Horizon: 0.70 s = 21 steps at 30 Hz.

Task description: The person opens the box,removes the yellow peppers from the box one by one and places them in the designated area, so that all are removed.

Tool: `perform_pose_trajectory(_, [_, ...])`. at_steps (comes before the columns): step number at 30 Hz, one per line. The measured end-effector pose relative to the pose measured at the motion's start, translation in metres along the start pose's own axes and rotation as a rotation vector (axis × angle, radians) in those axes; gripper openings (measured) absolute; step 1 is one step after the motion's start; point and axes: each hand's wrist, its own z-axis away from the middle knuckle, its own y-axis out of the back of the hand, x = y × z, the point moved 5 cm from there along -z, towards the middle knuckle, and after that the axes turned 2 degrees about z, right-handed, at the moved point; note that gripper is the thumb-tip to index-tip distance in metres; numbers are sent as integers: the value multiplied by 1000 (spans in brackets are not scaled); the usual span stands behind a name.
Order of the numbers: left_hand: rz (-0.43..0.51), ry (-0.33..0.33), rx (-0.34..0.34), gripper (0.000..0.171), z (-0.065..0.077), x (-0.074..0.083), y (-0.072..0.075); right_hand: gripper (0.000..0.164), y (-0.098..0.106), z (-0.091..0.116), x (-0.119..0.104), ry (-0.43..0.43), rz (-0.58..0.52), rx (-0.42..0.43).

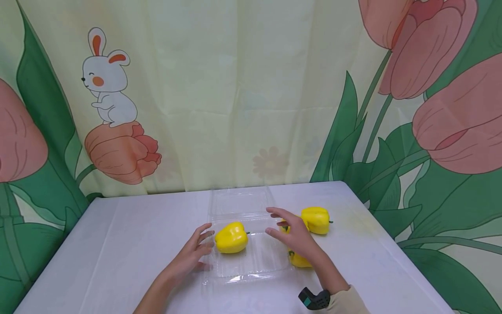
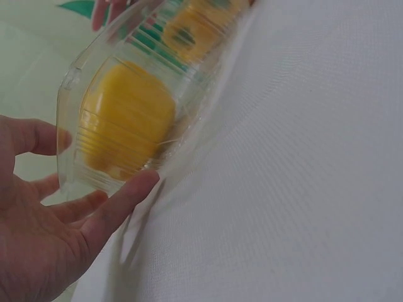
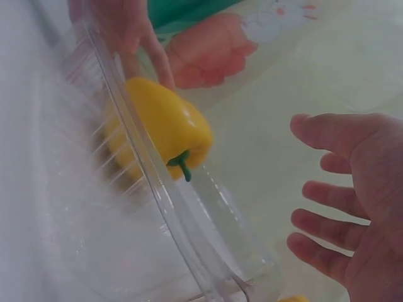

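From here the left hand (image 1: 192, 254), loosely spread, seems to touch the clear box (image 1: 270, 255) holding one pepper (image 1: 231, 238); the right hand (image 1: 297, 235) hovers, fingers parted, by other peppers (image 1: 316, 220).

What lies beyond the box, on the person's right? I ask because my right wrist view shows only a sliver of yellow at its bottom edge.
Observer: Yellow peppers. The head view shows at least two to the right of the box, partly hidden by the right hand.

Operator: Thanks. I can't make out how the lid lies either. Is it open or closed?

Observer: Open. In the head view the lid is folded back on the box's far side, toward the curtain.
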Motion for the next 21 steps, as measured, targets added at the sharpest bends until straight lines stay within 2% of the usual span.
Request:
perform_pose_trajectory(13, [-5, 9, 1, 66, 0, 0, 0, 55, -7, 0, -3, -10, 6, -19])
perform_pose_trajectory(21, [-7, 5, 11, 65, -1, 0, -1, 55, -13, -1, -4, -29, -32, -32])
